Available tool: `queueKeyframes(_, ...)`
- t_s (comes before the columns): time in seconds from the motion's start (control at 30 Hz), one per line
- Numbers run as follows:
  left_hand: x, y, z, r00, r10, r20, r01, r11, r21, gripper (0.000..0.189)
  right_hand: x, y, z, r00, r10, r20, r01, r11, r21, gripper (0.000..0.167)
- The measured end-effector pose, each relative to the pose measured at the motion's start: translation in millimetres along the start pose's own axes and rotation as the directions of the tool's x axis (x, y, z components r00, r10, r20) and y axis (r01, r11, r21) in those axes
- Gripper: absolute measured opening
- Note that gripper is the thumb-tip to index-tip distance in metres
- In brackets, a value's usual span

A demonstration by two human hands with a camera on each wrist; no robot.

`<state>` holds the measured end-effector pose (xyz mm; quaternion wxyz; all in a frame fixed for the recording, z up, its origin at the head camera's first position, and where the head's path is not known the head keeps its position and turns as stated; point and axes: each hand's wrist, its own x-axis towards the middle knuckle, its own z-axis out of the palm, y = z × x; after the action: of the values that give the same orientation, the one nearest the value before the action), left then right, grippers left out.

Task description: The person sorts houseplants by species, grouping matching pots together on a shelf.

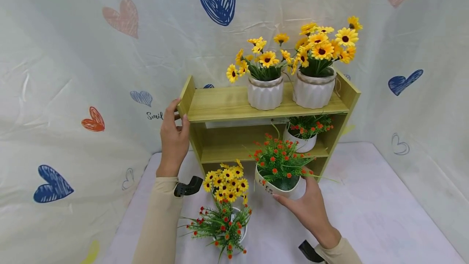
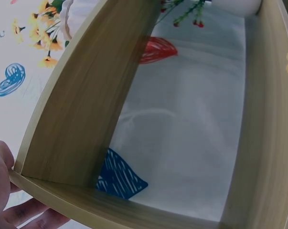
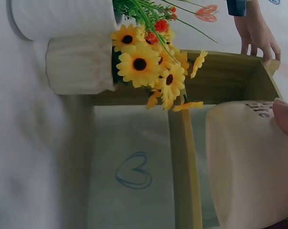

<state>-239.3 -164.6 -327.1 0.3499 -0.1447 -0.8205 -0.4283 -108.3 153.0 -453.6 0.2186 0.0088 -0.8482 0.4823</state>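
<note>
My right hand (image 1: pixel 311 205) grips a cream flower pot (image 1: pixel 269 186) with printed letters, from which a green plant with small orange-red flowers grows. It is held in front of the middle level of a wooden shelf (image 1: pixel 234 103), tilted slightly. In the right wrist view the thumb (image 3: pixel 284 117) presses the side of the pot near the lettering. At the shelf's upper left corner my left hand (image 1: pixel 174 135) holds the side panel, thumb in front and fingers on the outside, also seen in the left wrist view.
Two white pots of yellow daisies (image 1: pixel 265 93) (image 1: pixel 314 91) stand on the shelf's top. A white pot of red flowers (image 1: pixel 302 144) sits at the right of the middle level. Before the shelf, yellow daisies (image 1: pixel 227 182) and a red-flowered plant (image 1: pixel 223 223) stand on the white table (image 1: pixel 377 215).
</note>
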Motion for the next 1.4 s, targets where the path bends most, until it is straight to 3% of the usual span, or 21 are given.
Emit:
queueKeyframes(0.23, 0.4, -1.1, 0.2, 1.000, 0.003, -0.001, -0.003, 1.000, 0.004, 0.048, 22.4, -2.3, 21.0, 0.986, -0.136, -0.100, 0.129, 0.989, -0.068, 0.099)
queueKeyframes(0.53, -0.2, -1.2, 0.4, 1.000, 0.004, -0.001, -0.004, 1.000, 0.000, 0.047, 45.7, -2.8, 41.7, 0.965, -0.191, -0.182, 0.155, 0.969, -0.195, 0.094)
queueKeyframes(0.87, -0.4, 0.5, 0.7, 1.000, 0.019, -0.019, -0.019, 1.000, -0.004, 0.047, 63.0, -12.4, 51.5, 0.957, -0.256, -0.135, 0.184, 0.898, -0.399, 0.099)
queueKeyframes(1.4, -0.1, -1.9, 0.9, 1.000, 0.019, -0.007, -0.019, 1.000, 0.001, 0.047, 83.0, -16.7, 62.8, 0.952, -0.291, -0.097, 0.202, 0.833, -0.516, 0.100)
